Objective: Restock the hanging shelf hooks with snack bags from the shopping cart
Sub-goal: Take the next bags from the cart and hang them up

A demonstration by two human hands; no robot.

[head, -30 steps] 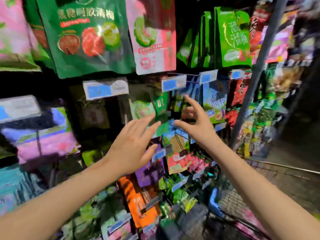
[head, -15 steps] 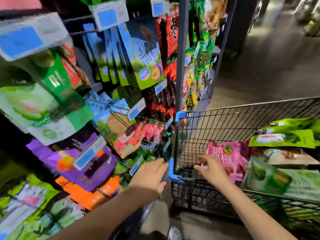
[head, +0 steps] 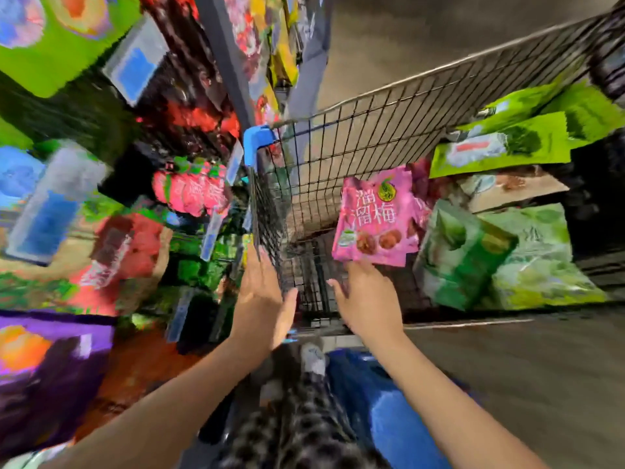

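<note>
**Spotter:** Head view, what are your hands doing?

**Operator:** My left hand (head: 262, 299) is flat with straight fingers, grip wide, lying along the left wire wall of the shopping cart (head: 372, 130), below its blue corner cap (head: 257, 142).

**Spotter:** And the right?

**Operator:** My right hand (head: 368, 299) reaches into the cart, thumb splayed, grip wide and holding nothing. The fingertips (head: 358, 267) meet the lower edge of the pink snack bag (head: 372, 218), which lies tilted in the basket.

**Spotter:** Any room?

**Operator:** There's bare wire floor to the left of the bag. Green bags (head: 507, 258) crowd its right. The hanging shelf bags (head: 189, 191) sit just past the left wall, blurred.

The single head camera looks steeply down, close over the shopping cart (head: 372, 130).
</note>
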